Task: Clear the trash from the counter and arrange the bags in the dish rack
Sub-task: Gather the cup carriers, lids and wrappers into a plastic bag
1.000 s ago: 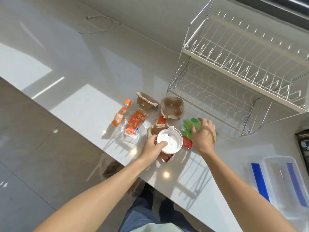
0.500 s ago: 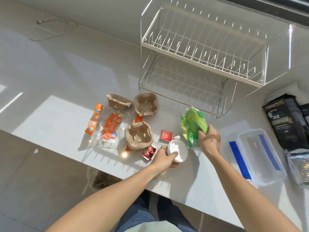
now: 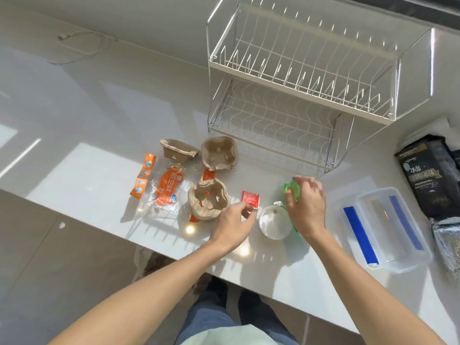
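My right hand (image 3: 307,210) is closed over a crumpled green bag (image 3: 290,190) and holds it down on the white counter (image 3: 87,125). A round white lid (image 3: 273,223) lies flat between my hands, free of both. My left hand (image 3: 232,226) hovers with fingers apart, its fingertips at the lower corner of a small red sachet (image 3: 250,199). The white two-tier wire dish rack (image 3: 298,79) stands behind, with nothing in it. Black bags (image 3: 428,175) and a silver foil bag (image 3: 448,245) lie at the far right.
Three brown pulp cup holders (image 3: 207,199), (image 3: 219,153), (image 3: 178,150) and orange wrappers (image 3: 169,188), (image 3: 144,175) lie left of my hands. A clear plastic box with blue clips (image 3: 388,230) sits to the right. A white cable (image 3: 79,43) lies at the back left.
My left hand has let go of the white lid, which now lies on the counter, and moved left to the red sachet. My right hand has lowered the green bag onto the counter.
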